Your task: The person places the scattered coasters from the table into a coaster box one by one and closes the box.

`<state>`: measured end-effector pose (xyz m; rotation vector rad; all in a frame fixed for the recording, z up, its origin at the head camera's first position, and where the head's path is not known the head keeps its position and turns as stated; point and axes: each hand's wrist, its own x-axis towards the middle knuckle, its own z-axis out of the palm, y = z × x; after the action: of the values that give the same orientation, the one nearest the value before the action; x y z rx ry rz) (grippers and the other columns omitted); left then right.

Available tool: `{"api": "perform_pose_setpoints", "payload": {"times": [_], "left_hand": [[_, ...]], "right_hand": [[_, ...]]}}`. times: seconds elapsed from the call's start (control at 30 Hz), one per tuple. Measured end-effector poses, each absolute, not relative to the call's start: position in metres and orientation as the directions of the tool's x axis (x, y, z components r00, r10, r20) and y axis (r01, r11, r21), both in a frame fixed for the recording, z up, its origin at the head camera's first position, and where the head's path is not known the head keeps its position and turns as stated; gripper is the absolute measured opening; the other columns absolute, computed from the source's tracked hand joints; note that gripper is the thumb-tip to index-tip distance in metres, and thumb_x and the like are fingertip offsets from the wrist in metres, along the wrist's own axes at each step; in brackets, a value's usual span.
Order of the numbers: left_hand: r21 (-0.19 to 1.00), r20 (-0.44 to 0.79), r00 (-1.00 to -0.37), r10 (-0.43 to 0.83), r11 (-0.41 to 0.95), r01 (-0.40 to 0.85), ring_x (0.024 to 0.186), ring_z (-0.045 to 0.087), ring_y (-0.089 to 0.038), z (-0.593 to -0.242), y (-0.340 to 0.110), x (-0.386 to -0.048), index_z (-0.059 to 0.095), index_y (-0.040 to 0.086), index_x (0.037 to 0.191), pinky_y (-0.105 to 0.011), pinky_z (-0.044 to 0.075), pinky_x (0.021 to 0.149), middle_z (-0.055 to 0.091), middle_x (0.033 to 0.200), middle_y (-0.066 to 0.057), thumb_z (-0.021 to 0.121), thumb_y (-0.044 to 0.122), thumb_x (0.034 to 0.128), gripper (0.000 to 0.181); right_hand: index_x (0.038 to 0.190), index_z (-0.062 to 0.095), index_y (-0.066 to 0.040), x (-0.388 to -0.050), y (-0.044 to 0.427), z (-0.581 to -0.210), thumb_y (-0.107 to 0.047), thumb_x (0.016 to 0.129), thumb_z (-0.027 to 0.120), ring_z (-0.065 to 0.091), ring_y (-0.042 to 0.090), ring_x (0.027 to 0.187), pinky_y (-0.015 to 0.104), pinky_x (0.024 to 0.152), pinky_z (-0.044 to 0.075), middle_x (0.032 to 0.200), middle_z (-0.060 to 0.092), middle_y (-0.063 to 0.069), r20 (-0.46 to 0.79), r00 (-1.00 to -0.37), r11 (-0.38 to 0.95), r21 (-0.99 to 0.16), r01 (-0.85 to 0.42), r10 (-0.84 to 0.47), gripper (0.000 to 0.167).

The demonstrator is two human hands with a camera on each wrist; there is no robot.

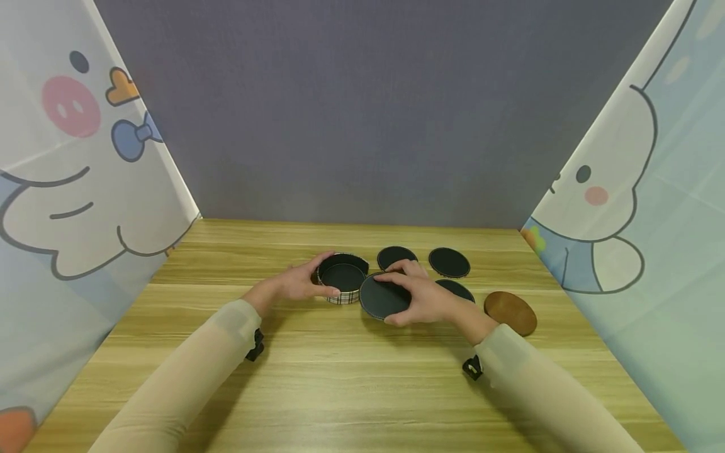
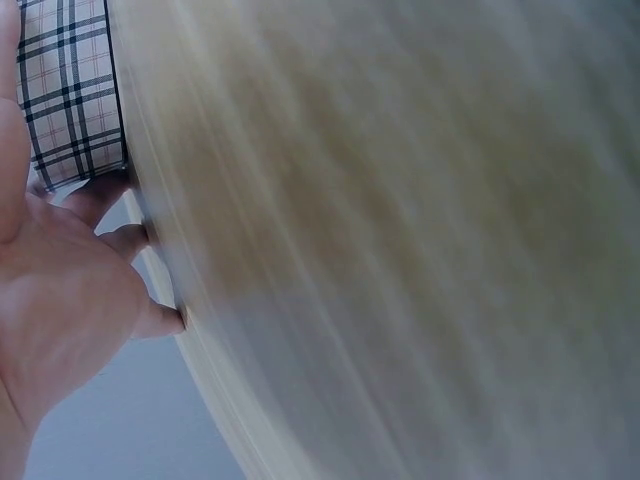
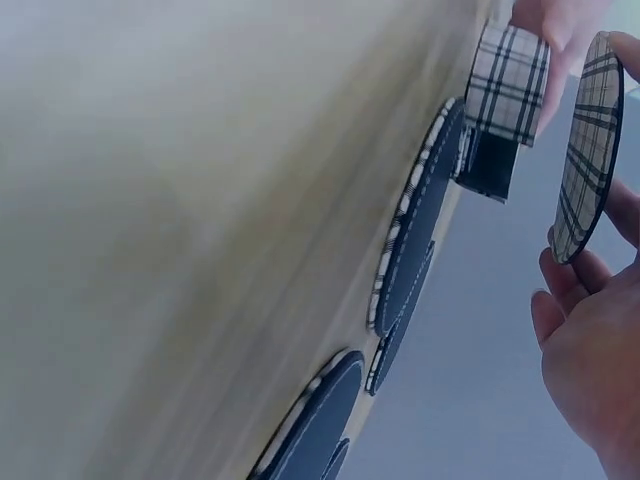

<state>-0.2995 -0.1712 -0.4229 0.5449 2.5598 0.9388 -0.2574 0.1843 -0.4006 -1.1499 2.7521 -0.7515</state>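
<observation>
My left hand (image 1: 294, 282) grips the left side of a round coaster holder (image 1: 342, 299), thumb in front and fingers behind. The holder has plaid outer walls, a black inside and a gap in its rim; it stands on the table. Beside it on the right, my right hand (image 1: 426, 299) pinches a round black coaster (image 1: 381, 298) by its edges. In the right wrist view this held coaster (image 3: 592, 150) shows a plaid underside and is raised off the table. The left wrist view catches the holder's plaid wall (image 2: 72, 90) against the left fingers.
Black coasters lie on the wooden table (image 1: 351, 377): one at the back (image 1: 392, 254), another farther right (image 1: 449, 262), and a third (image 1: 457, 289) partly hidden by the right hand. A brown round disc (image 1: 510, 312) lies right of them. A grey panel (image 1: 362, 113) stands behind.
</observation>
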Motion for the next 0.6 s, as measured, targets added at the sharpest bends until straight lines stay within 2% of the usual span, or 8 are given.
{"api": "perform_pose_setpoints", "payload": {"times": [0.23, 0.47, 0.6], "left_hand": [[0.703, -0.200, -0.851, 0.485, 0.676, 0.220, 0.165, 0.026, -0.050, -0.423, -0.172, -0.301, 0.007, 0.029, 0.179, -0.080, -0.007, 0.127, 0.030, 0.178, -0.025, 0.079, 0.065, 0.0952, 0.116], [0.715, -0.204, -0.841, 0.501, 0.663, 0.221, 0.164, 0.030, -0.048, -0.422, -0.172, -0.300, 0.005, 0.029, 0.179, -0.080, -0.002, 0.127, 0.029, 0.179, -0.024, 0.077, 0.065, 0.0971, 0.115], [0.717, -0.213, -0.840, 0.499, 0.664, 0.213, 0.160, 0.038, -0.047, -0.422, -0.173, -0.300, 0.004, 0.029, 0.179, -0.075, 0.016, 0.130, 0.028, 0.179, -0.024, 0.077, 0.066, 0.0971, 0.115]], "right_hand": [[0.164, 0.055, -0.026, -0.286, 0.164, -0.396, -0.047, 0.090, 0.088, 0.036, 0.041, 0.152, 0.068, 0.120, 0.031, 0.165, 0.043, 0.019, 0.105, -0.737, 0.622, -0.464, -0.631, -0.668, 0.083], [0.165, 0.054, -0.025, -0.304, 0.143, -0.394, -0.050, 0.092, 0.084, 0.031, 0.044, 0.159, 0.071, 0.127, 0.023, 0.171, 0.039, 0.020, 0.073, -0.747, 0.640, -0.466, -0.611, -0.661, 0.083], [0.165, 0.054, -0.025, -0.311, 0.131, -0.396, -0.053, 0.094, 0.082, 0.032, 0.042, 0.159, 0.069, 0.128, 0.023, 0.171, 0.040, 0.017, 0.052, -0.754, 0.652, -0.465, -0.599, -0.655, 0.081]]}}
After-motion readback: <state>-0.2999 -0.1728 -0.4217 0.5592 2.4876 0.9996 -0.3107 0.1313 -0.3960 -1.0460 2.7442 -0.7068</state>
